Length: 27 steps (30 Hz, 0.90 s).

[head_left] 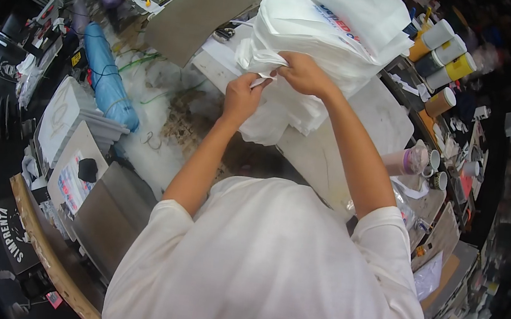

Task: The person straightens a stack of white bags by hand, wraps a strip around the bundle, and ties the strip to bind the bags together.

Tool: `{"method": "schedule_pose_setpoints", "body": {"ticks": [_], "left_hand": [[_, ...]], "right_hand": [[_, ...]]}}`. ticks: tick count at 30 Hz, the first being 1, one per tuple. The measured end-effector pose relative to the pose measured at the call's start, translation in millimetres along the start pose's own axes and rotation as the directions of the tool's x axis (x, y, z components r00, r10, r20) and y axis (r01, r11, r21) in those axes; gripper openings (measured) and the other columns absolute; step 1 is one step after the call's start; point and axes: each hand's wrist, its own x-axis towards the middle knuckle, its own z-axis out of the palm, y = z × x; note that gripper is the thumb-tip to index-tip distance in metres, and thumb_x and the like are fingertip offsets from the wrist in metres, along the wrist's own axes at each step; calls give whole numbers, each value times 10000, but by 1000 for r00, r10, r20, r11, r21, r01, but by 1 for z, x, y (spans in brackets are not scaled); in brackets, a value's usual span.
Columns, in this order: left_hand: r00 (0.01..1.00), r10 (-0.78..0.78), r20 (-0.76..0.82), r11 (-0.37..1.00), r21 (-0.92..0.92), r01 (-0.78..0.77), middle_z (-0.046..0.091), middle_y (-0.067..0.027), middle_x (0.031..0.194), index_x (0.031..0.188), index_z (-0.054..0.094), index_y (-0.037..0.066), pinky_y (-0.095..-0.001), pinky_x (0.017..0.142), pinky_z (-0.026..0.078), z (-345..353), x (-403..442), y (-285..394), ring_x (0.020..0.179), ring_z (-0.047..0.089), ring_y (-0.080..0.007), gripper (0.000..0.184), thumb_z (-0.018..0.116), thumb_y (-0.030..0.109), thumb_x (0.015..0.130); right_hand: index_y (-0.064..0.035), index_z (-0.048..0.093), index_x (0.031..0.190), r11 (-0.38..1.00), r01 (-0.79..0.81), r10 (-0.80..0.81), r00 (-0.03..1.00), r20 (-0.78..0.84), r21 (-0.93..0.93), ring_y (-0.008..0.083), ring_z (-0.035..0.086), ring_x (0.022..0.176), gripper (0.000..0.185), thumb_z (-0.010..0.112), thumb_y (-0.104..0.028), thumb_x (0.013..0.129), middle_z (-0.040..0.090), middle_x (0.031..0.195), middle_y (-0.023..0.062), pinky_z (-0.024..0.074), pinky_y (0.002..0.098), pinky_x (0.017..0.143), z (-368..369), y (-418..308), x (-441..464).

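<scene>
A thick pile of white bags (307, 39) with red and blue print lies on the worktable (324, 161). Both hands meet at the pile's left side. My left hand (241, 98) is closed on a gathered white edge of the bags, its thumb and fingers pinched together. Just to the right and a little above, my right hand (303, 74) is also closed on the bunched white material. Loose white folds hang below the hands toward the table's near edge. My fingertips are partly hidden by the folds.
Jars and tubs (449, 50) stand at the upper right. A pink container (403, 161) sits at the table's right edge. On the left are a blue wrapped roll (106, 76) and stacked white panels (71, 116). A grey sheet (199, 17) lies left of the pile.
</scene>
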Motion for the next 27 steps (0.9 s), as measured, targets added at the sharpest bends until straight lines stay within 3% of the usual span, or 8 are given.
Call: {"method": "schedule_pose_setpoints", "body": {"ticks": [3,8,13,15,16,18,25,27], "left_hand": [[979,198,-50,979,67,-195,665,-118,747,862,708,4,-333,586,454,-16,10,9,610,589,-224,189,785,173,823],[948,279,-152,953,163,-255,620,-99,797,870,673,10,-354,656,448,-16,9,18,712,569,-255,216,800,171,805],[884,324,-338,940,223,-259,595,-109,914,987,610,17,-391,744,444,3,-19,-4,842,562,-278,297,794,175,816],[867,-192,-460,980,-137,144,569,-127,938,980,565,23,-407,800,440,20,-45,-36,832,543,-311,346,796,207,800],[868,-190,-459,980,-137,142,569,-127,938,980,565,23,-407,800,440,25,-59,-41,832,543,-311,346,796,207,800],[996,-70,50,997,-40,72,593,-138,950,978,589,23,-414,807,455,34,-85,-45,858,563,-315,294,773,178,809],[994,7,110,981,191,-28,641,-145,854,972,639,7,-400,765,487,37,-91,-57,836,614,-334,233,749,129,807],[968,-216,123,975,-28,221,637,-105,740,928,632,2,-358,663,493,26,-84,-47,677,612,-269,180,742,93,819]], "right_hand": [[54,640,1092,992,-86,88,996,11,-90,404,635,996,360,605,-201,840,678,1044,259,474,442,885,1,-1,1],[58,572,1187,962,-240,218,963,160,135,388,595,1091,430,619,-219,861,627,1172,257,449,416,915,6,1,0],[54,589,1156,977,-195,183,975,124,89,386,609,1054,396,636,-185,845,646,1107,252,457,413,901,3,-4,-1],[52,596,1149,978,-191,178,972,153,78,386,614,1048,385,641,-171,839,651,1094,251,459,414,901,4,0,-1],[50,605,1135,983,-168,160,982,105,79,389,618,1045,371,647,-166,837,657,1083,253,460,417,902,5,0,-2],[48,613,1122,986,-146,142,988,56,80,393,621,1042,357,654,-160,834,662,1071,255,461,421,902,3,-4,-3],[28,638,1110,990,-123,131,980,148,-67,367,632,996,408,750,-220,805,676,1051,236,469,412,887,-3,-16,-3],[15,642,1101,987,-116,131,981,142,-108,325,642,939,410,780,-211,789,690,1012,202,477,391,856,-3,-13,-4]]}}
